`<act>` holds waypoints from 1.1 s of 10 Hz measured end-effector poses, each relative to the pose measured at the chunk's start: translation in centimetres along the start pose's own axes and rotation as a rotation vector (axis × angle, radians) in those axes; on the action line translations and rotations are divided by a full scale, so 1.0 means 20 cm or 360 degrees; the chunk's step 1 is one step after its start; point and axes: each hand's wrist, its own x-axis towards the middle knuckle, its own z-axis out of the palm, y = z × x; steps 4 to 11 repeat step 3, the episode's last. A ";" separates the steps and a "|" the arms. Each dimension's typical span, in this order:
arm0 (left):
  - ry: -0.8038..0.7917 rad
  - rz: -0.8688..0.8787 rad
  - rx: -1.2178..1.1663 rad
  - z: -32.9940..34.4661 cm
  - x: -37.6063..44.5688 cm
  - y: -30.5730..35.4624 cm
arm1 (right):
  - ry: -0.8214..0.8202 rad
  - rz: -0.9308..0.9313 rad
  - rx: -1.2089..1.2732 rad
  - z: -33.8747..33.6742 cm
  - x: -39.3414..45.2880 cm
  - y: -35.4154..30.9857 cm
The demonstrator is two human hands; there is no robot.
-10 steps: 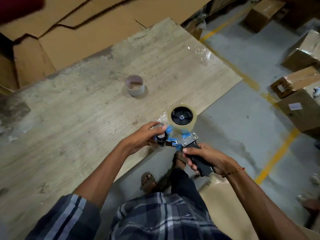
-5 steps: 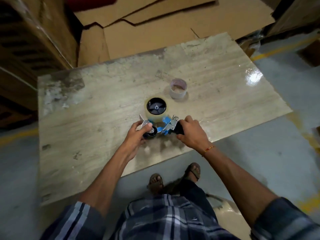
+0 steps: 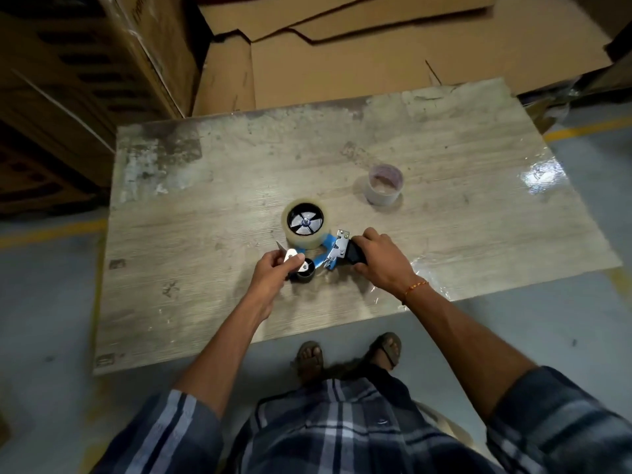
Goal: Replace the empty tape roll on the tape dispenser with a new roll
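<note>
The blue tape dispenser lies on its side on the worn wooden table. A full clear tape roll sits on its black hub. My right hand is closed around the black handle. My left hand pinches the metal flap at the front end, beside the black roller. The empty core, a short pale ring, stands on the table to the upper right, apart from both hands.
Flattened cardboard sheets lean behind the table and stacked cartons stand at the left. Crumpled clear film lies at the table's right edge. Grey floor with yellow lines surrounds the table; my sandalled feet are below its near edge.
The view swung left and the dispenser was brought from the table's edge onto its middle. My right hand stayed on the handle and my left hand stayed at the front end.
</note>
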 end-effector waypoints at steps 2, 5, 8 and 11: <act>0.0277 0.0174 0.0389 -0.02 0.03 -0.01 | -0.0109 -0.0127 0.0162 -0.07 0.04 0.04; 0.0618 0.0422 0.0823 0.02 0.02 0.08 | -0.0119 -0.0115 0.0209 -0.13 0.07 0.09; 0.0618 0.0422 0.0823 0.02 0.02 0.08 | -0.0119 -0.0115 0.0209 -0.13 0.07 0.09; 0.0618 0.0422 0.0823 0.02 0.02 0.08 | -0.0119 -0.0115 0.0209 -0.13 0.07 0.09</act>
